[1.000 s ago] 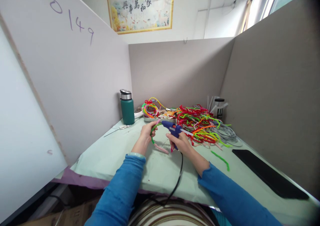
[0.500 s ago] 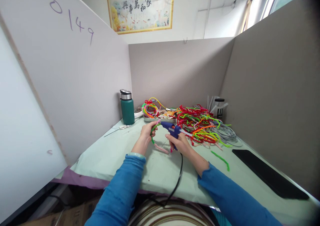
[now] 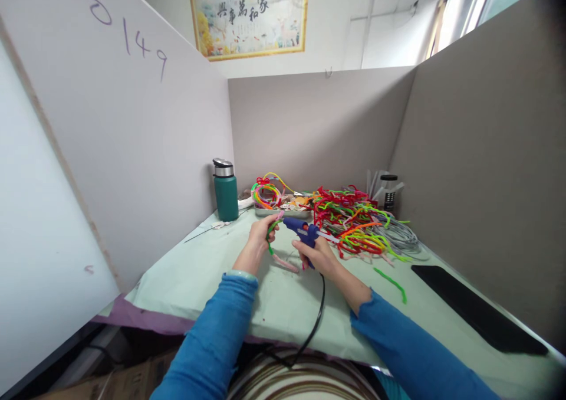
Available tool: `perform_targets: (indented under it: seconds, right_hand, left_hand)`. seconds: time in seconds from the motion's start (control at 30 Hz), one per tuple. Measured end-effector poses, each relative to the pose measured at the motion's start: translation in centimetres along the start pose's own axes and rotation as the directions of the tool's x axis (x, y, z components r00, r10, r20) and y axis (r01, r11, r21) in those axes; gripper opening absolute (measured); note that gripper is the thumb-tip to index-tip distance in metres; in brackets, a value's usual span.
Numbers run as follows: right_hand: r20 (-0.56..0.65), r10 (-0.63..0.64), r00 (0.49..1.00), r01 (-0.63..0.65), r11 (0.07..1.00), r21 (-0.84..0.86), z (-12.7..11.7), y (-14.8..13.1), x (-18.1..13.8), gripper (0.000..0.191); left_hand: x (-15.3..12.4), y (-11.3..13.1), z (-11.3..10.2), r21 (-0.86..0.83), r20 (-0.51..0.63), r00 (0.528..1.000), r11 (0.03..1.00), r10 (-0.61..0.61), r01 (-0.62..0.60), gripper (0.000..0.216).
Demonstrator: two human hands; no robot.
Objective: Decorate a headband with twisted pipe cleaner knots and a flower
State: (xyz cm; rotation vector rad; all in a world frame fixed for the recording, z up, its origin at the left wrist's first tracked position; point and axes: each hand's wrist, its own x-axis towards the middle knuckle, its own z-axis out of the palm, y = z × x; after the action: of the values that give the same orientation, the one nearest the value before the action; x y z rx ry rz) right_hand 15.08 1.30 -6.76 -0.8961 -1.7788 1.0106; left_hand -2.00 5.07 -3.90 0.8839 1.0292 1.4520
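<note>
- Fuzzy pink-and-green strip [image 3: 270, 248]: pinched in the left hand [image 3: 260, 235], over the pale-green tabletop [image 3: 194, 282].
- Right hand [image 3: 321, 255]: wrapped around a blue plastic glue gun [image 3: 298, 228], nozzle just beside the strip.
- Shallow silvery tray [image 3: 288, 214] behind: small mixed pieces inside.
- Grey left panel [image 3: 168, 134]: handwritten "149" after an unclear digit.
- Flat black slab [image 3: 475, 308]: near the right edge.

Left panel [image 3: 177, 134] reads 0149; framed picture [image 3: 250, 22], 家和萬事興.
</note>
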Motion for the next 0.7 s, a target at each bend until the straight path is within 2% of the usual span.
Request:
perform_targets:
  seconds: [0.23,0.4,0.5,0.6,0.7]
  right_hand:
    - [-0.021,-0.02,1.0,0.019,0.999,-0.038,-0.3,-0.6,-0.2,0.042]
    - [0.011,-0.027,1.0,0.027,0.999,-0.023,-0.4,-1.0,-0.3,0.041]
    - [-0.035,-0.051,0.998,0.05,0.998,-0.027,-0.8,-1.1,-0.2,0.045]
    - [-0.212,-0.101,0.972,0.09,0.994,-0.063,-1.4,-1.3,0.0,0.042]
    - [-0.454,-0.126,0.882,0.064,0.987,-0.15,-1.8,-1.4,0.2,0.036]
  left_hand:
    - [0.0,-0.1,-0.1,-0.006,0.013,1.0,1.0,0.006,-0.006,0.03]
    - [0.0,-0.1,0.0,-0.005,0.02,1.0,1.0,0.015,-0.015,0.03]
    - [0.0,-0.1,-0.1,-0.001,0.026,0.999,1.0,0.025,-0.025,0.031]
    - [-0.1,0.0,0.0,0.012,0.037,0.998,0.999,0.045,-0.046,0.031]
    - [-0.5,0.3,0.3,0.069,0.051,0.995,0.993,0.09,-0.094,0.034]
